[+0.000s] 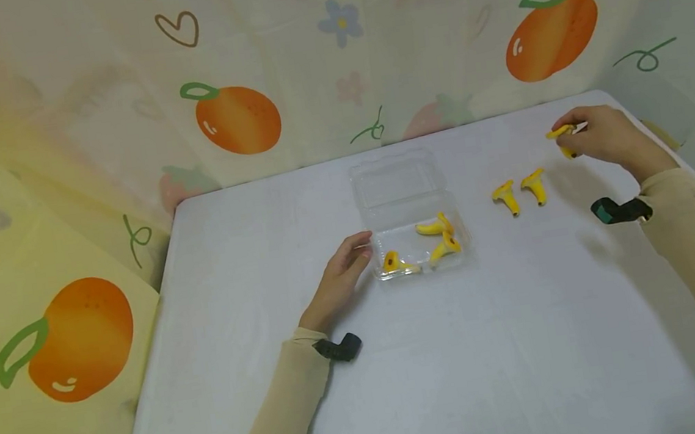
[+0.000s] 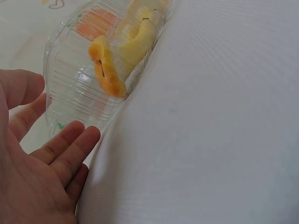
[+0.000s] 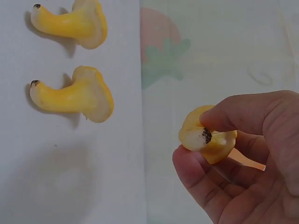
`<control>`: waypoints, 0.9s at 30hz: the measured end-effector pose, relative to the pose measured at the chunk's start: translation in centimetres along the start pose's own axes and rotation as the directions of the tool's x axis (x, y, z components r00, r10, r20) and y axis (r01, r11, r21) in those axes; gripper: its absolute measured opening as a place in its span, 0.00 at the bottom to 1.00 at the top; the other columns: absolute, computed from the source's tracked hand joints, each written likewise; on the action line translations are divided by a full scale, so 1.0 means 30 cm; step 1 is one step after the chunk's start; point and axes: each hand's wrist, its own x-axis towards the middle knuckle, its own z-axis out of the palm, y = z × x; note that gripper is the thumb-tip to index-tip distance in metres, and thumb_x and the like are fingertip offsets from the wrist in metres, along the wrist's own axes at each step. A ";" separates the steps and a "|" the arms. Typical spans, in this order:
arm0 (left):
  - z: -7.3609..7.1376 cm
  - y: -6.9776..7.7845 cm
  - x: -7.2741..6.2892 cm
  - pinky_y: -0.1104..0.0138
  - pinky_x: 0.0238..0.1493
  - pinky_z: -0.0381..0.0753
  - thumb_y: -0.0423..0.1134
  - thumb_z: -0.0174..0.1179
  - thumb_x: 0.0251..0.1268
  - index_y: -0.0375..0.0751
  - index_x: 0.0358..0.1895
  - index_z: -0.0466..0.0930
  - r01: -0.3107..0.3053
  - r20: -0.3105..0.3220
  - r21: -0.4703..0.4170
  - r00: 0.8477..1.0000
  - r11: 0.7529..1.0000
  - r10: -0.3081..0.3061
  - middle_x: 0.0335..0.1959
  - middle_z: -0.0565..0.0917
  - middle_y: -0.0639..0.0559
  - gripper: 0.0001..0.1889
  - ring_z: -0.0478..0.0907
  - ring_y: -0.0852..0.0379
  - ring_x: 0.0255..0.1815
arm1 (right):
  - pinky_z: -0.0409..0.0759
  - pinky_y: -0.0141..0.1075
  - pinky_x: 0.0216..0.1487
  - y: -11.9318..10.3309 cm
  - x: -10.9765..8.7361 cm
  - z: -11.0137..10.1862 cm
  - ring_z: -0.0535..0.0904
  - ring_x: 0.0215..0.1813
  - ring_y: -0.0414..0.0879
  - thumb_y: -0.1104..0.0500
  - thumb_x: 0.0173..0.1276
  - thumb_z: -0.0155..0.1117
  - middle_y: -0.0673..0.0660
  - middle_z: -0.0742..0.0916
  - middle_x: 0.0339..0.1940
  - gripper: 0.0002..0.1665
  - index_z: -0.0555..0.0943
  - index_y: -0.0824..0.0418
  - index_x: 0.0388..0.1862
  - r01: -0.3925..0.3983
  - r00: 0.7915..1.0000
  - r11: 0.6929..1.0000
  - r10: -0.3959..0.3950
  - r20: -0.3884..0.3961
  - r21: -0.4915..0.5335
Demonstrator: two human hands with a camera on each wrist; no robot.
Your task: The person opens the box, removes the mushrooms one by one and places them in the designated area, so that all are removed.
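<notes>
My right hand (image 1: pixel 603 135) pinches a yellow mushroom (image 3: pixel 205 135) between thumb and fingers, over the table's far right side. Its pale stem end with a dark tip faces the right wrist camera. Two more yellow mushrooms, one left (image 1: pixel 506 198) and one right (image 1: pixel 534 187), lie on the table nearby. My left hand (image 1: pixel 339 277) is at the left side of a clear plastic clamshell box (image 1: pixel 421 266), fingers loosely extended and fingertips right at its wall. Inside lie three mushrooms, one of them at the near left corner (image 2: pixel 107 67).
The box's clear lid (image 1: pixel 397 180) is folded back toward the rear. A white cloth covers the table (image 1: pixel 475 362). A fruit-printed curtain (image 1: pixel 298 53) hangs along the back and sides, close behind the table's far edge.
</notes>
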 end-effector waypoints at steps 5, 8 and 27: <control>0.000 -0.002 -0.001 0.51 0.79 0.65 0.45 0.52 0.80 0.52 0.72 0.69 -0.004 0.001 -0.012 1.000 1.000 0.004 0.73 0.73 0.51 0.22 0.72 0.49 0.72 | 0.77 0.45 0.45 0.012 0.002 0.002 0.77 0.49 0.62 0.48 0.78 0.51 0.73 0.79 0.55 0.29 0.72 0.67 0.66 0.007 1.000 1.000 -0.007 -0.003 -0.004; -0.001 0.000 -0.003 0.50 0.79 0.65 0.45 0.52 0.80 0.51 0.72 0.69 -0.009 0.004 -0.014 1.000 1.000 0.009 0.73 0.72 0.50 0.22 0.72 0.48 0.72 | 0.78 0.46 0.45 0.019 0.002 0.003 0.77 0.49 0.62 0.48 0.78 0.51 0.73 0.80 0.55 0.29 0.72 0.67 0.66 0.009 1.000 1.000 -0.009 -0.003 -0.002; 0.000 0.005 -0.001 0.50 0.78 0.66 0.44 0.52 0.80 0.50 0.73 0.68 -0.004 0.000 0.004 1.000 1.000 0.004 0.73 0.72 0.51 0.22 0.72 0.48 0.72 | 0.75 0.57 0.52 0.064 0.006 0.017 0.71 0.57 0.67 0.47 0.78 0.49 0.75 0.74 0.63 0.31 0.69 0.67 0.68 -0.021 1.000 0.999 0.020 0.024 0.028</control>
